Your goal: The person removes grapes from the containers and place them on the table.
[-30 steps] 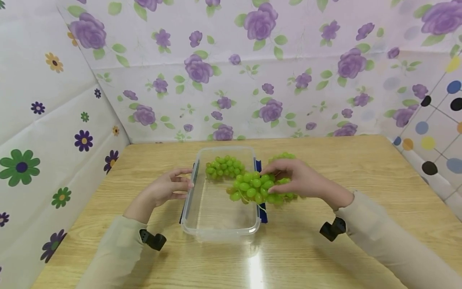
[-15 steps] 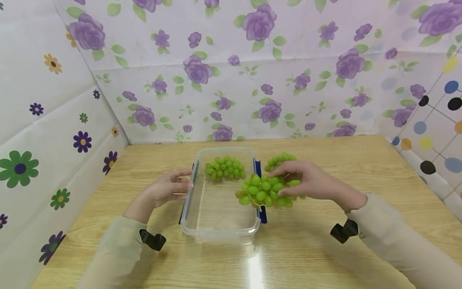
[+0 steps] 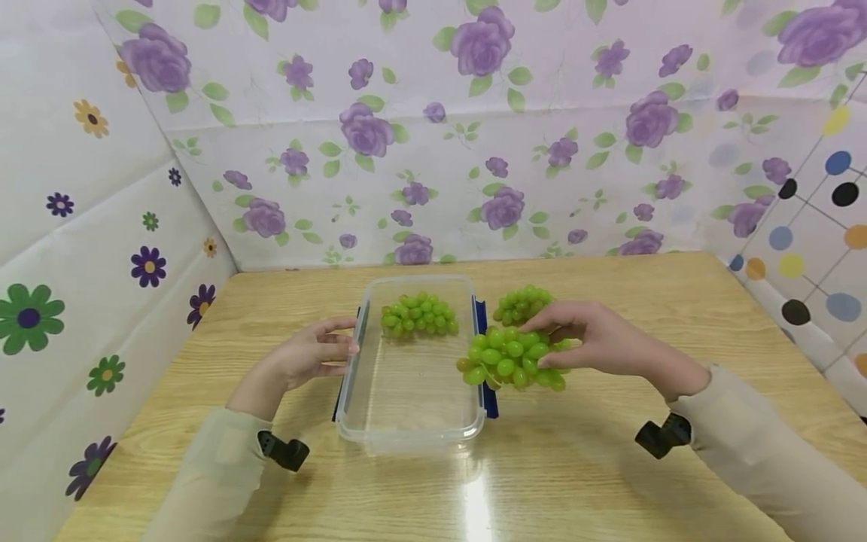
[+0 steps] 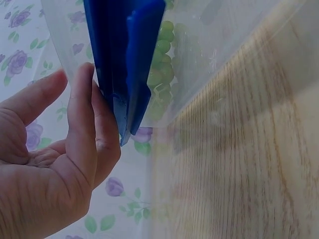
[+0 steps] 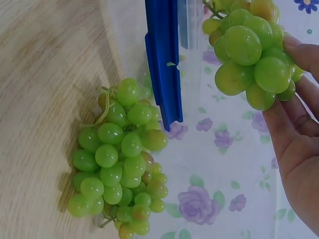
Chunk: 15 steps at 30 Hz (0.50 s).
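The bunch of green grapes (image 3: 511, 360) hangs in the air at the right rim of the clear container (image 3: 412, 403), pinched between the thumb and fingers of my right hand (image 3: 596, 340). My left hand (image 3: 308, 357) is loose and holds nothing, its fingertips at the container's left side. A second bunch (image 3: 418, 314) lies inside, toward the far end; more grapes (image 3: 521, 303) rest on the wooden table (image 3: 596, 459), just beyond the right-side blue latch (image 3: 491, 403).
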### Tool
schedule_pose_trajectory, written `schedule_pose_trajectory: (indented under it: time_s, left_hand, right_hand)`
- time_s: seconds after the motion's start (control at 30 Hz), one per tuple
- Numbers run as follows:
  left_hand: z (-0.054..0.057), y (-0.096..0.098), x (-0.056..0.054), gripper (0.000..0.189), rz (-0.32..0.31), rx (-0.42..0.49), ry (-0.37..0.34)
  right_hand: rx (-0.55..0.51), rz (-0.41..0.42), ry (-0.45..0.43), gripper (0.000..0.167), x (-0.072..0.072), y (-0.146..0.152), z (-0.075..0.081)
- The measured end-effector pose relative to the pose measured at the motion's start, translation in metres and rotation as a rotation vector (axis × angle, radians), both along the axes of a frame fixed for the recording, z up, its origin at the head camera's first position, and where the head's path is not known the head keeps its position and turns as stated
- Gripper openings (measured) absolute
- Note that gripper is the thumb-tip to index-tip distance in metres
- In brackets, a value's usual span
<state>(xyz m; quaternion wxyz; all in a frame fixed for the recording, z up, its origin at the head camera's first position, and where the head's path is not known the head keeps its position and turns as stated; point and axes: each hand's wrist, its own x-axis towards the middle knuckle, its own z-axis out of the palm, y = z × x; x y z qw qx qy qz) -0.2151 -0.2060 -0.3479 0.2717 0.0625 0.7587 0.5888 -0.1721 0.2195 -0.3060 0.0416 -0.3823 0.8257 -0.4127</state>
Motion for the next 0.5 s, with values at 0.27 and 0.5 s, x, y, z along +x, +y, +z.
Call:
schedule_pose_trajectory:
  time_s: [0.27,0.5]
  left_hand:
    - [-0.004,-0.001,0.002,0.071,0.009,0.024,-0.005]
    - [-0.004,0.001,0.002,0.07,0.019,0.032,-0.003]
  right_hand:
    - [-0.015,0.012,0.021,0.033,0.003,0.011,-0.001]
    - [-0.004,-0.01,0.004,0.035,0.007,0.024,-0.004]
